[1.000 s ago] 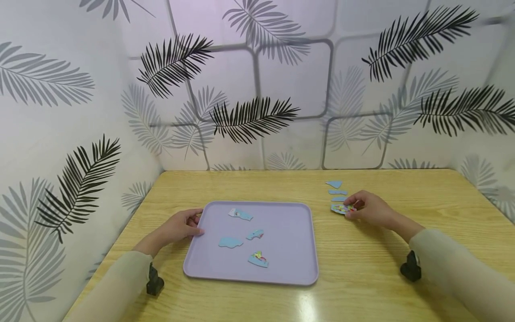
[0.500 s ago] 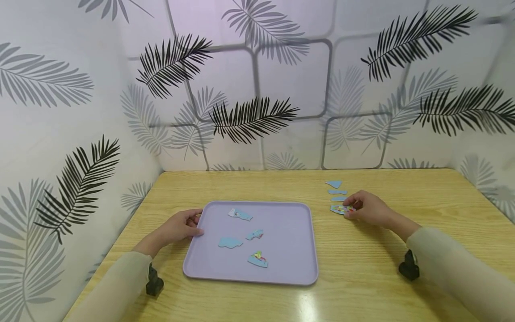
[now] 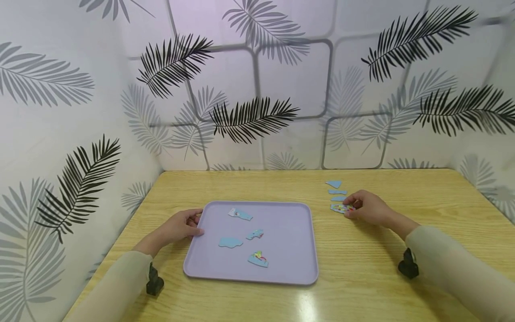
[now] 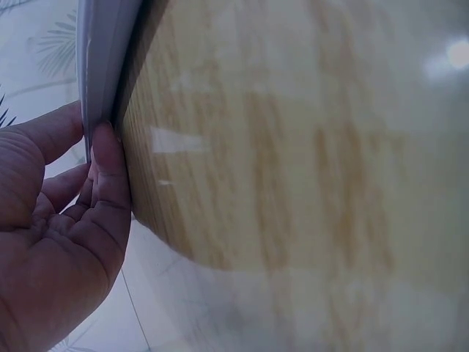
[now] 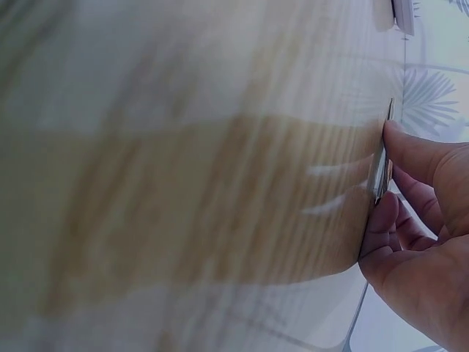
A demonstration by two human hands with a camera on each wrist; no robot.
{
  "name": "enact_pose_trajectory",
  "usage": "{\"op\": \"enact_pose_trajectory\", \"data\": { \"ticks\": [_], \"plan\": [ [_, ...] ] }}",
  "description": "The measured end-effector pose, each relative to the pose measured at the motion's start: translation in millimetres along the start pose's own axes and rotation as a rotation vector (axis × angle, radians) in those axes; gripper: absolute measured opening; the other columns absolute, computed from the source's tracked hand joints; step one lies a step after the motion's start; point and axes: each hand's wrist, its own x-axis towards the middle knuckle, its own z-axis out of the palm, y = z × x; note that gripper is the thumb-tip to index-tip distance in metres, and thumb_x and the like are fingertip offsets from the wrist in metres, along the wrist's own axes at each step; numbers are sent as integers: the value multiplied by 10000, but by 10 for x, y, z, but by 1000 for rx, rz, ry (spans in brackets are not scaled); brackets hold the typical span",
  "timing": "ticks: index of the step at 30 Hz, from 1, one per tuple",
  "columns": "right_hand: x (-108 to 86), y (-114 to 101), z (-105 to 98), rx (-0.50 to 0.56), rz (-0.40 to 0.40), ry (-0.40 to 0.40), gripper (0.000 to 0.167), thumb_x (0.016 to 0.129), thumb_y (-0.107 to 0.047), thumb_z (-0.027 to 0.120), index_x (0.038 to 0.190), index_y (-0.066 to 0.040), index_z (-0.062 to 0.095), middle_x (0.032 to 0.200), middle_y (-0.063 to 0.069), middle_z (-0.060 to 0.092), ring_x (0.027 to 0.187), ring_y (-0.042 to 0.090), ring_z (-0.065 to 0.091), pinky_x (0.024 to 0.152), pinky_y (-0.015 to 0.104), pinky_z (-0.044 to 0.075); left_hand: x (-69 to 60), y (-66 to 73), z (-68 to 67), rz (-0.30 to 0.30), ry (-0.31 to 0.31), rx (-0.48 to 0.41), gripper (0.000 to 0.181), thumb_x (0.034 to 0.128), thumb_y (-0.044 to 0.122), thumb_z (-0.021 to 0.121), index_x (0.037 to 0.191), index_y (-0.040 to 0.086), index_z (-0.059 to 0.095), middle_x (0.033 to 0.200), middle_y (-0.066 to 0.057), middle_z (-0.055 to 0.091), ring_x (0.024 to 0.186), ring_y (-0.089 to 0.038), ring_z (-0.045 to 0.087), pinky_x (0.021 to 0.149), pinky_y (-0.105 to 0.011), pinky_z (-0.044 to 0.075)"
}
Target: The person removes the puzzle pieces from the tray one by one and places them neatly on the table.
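Head view shows two hands at work, both partly closed. The left hand [image 3: 177, 228] pinches the left rim of the tray [image 3: 289, 241], with the thumb on one side and the fingers on the other. The right hand [image 3: 370, 209] has its thumb and fingers closed on the right end of the patterned piece [image 3: 338, 208]; whether this piece lies fully on the tabletop [image 3: 362, 277], I cannot tell.

Just beyond this piece, three blue ones lie in a column: a thin strip [image 3: 338, 199], then a wavy strip [image 3: 337, 192], and farthest a triangle [image 3: 334, 184]. The column stands to the right of the tray, apart from it.

On the tray lie four pieces: a white-ended piece [image 3: 241, 214] near the far rim, a small piece [image 3: 255, 234] near the middle, a plain blue piece [image 3: 230, 242] to its left, and a yellow-and-red piece [image 3: 258, 259] nearest to the person.

Each light sleeve has a black device at the wrist. Behind the tabletop stands a pale wall [image 3: 281, 80] with dark and grey leaves.
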Motion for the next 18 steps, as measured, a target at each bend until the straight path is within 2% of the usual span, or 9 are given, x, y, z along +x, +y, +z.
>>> {"op": "enact_pose_trajectory", "data": {
  "ticks": [18],
  "plan": [
    [25, -5, -8, 5, 4, -5, 313, 829, -142, 780, 1073, 20, 673, 885, 57, 618, 794, 184, 532, 677, 328, 438, 14, 1, -5, -9, 2, 13, 653, 871, 31, 712, 1427, -80, 388, 989, -124, 531, 833, -212, 503, 654, -298, 486]
  ]
}}
